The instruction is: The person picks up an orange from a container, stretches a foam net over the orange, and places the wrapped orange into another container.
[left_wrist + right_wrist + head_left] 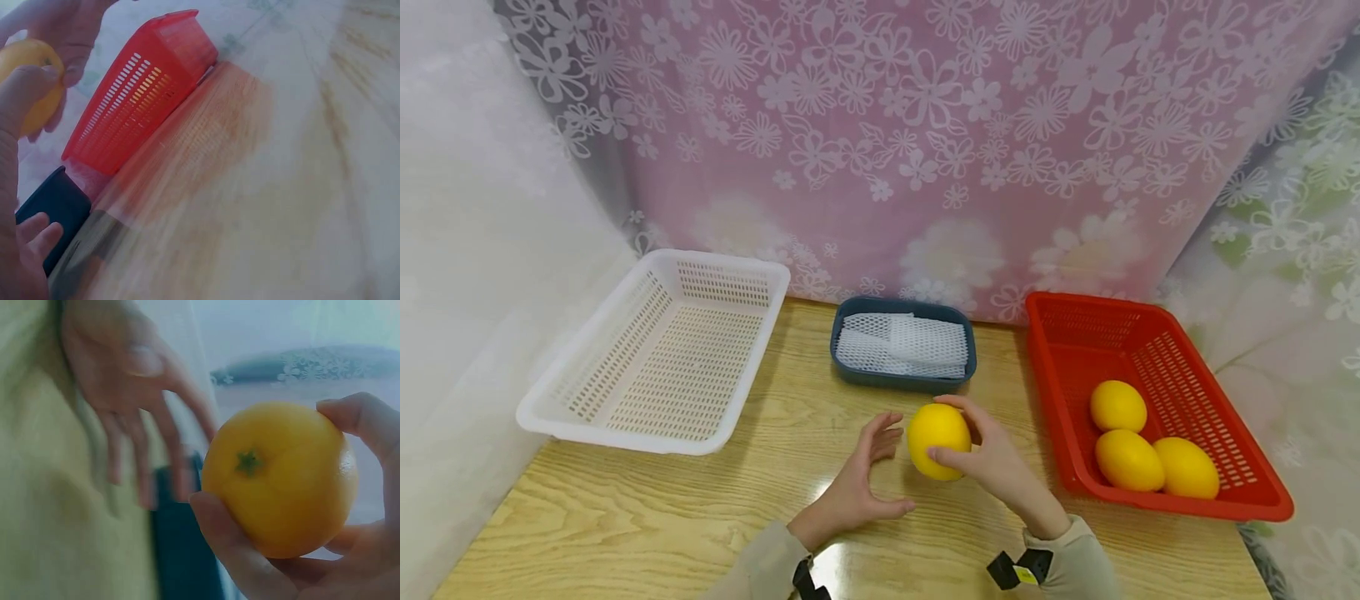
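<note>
My right hand (1000, 462) grips an orange (938, 442) between thumb and fingers, held above the table in front of the blue basin. In the right wrist view the orange (281, 478) shows its green stem end, with the thumb on one side and fingers round the other. Just left of the fruit my left hand (853, 487) is held with fingers spread and thumb apart, nothing in it. The right wrist view shows the left hand (125, 375) beside the orange, its fingers slightly blurred.
A blue basin (902, 383) at the back holds white foam net sleeves (917, 343). On the right a red basket (1067, 417) contains three oranges (1127, 460). A white basket (730, 417) stands on the left of the wooden table (625, 508). A pink flowered cloth (865, 167) hangs behind.
</note>
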`<state>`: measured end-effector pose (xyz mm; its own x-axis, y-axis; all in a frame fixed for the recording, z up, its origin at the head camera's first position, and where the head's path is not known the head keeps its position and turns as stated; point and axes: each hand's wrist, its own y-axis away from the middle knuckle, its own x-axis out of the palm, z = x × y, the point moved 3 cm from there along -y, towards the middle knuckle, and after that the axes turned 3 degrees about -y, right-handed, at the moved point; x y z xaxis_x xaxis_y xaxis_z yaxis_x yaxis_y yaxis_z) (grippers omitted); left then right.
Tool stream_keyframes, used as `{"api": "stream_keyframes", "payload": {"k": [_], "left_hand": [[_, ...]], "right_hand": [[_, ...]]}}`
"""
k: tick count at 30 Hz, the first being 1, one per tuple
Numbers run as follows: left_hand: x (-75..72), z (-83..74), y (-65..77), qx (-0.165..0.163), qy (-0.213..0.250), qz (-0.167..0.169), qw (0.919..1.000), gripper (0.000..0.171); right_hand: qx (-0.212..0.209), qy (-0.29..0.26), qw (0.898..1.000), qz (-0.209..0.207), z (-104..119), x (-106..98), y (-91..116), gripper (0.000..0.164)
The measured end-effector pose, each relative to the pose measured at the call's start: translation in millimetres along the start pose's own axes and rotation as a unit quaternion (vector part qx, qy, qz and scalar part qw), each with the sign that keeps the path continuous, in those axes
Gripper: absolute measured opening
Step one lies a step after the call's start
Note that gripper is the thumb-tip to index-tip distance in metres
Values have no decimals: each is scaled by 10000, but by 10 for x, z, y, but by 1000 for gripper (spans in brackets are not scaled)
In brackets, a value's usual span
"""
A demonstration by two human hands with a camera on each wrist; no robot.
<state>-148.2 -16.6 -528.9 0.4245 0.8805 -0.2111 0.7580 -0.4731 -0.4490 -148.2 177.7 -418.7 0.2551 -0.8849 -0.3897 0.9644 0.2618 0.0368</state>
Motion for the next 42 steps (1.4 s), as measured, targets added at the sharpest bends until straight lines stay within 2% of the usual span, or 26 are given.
{"api": "stream_keyframes", "payload": {"k": [4,8,12,19,24,27,29,33,35,37,39,42], "left_hand": [[-13,-90,-16,405,-474,-144,9980,121],[-30,-271,-33,954,-867,-121,9916,111],[-39,-398,-52,1151,-895,47,9893,100],[-35,-401,-42,685,-670,312,9949,88],[-28,-398,-36,600,-728,242,9952,88],[-27,-379,-38,548,-701,54,9960,86],[-13,-265,-28,443,-677,-75,9967,84],[9,-53,-8,46,-630,-198,9978,79],[7,-1,1,-313,-515,-240,9979,73],[1,17,6,-702,-335,-277,9966,67],[-2,32,10,-948,-187,-349,9947,63],[2,53,9,-1135,35,-370,9928,59]], "right_hand": [[353,-466,9981,178,-140,195,13,57],[631,-727,9947,370,-245,341,15,53],[627,-806,9937,468,-331,448,-19,45],[635,-1005,9915,539,-454,573,-70,40],[874,-1216,9870,574,-536,630,-71,55],[907,-1195,9883,261,-590,646,-66,62],[842,-1080,9905,-142,-616,641,-58,62],[367,-525,9893,-1314,-622,594,-40,44],[-35,-248,9819,-1877,-602,565,-31,29],[-446,-110,9729,-2264,-582,554,-23,18],[-808,-292,9691,-2311,-572,569,-21,11],[-1127,-927,9730,-1786,-590,631,-25,16]]}}
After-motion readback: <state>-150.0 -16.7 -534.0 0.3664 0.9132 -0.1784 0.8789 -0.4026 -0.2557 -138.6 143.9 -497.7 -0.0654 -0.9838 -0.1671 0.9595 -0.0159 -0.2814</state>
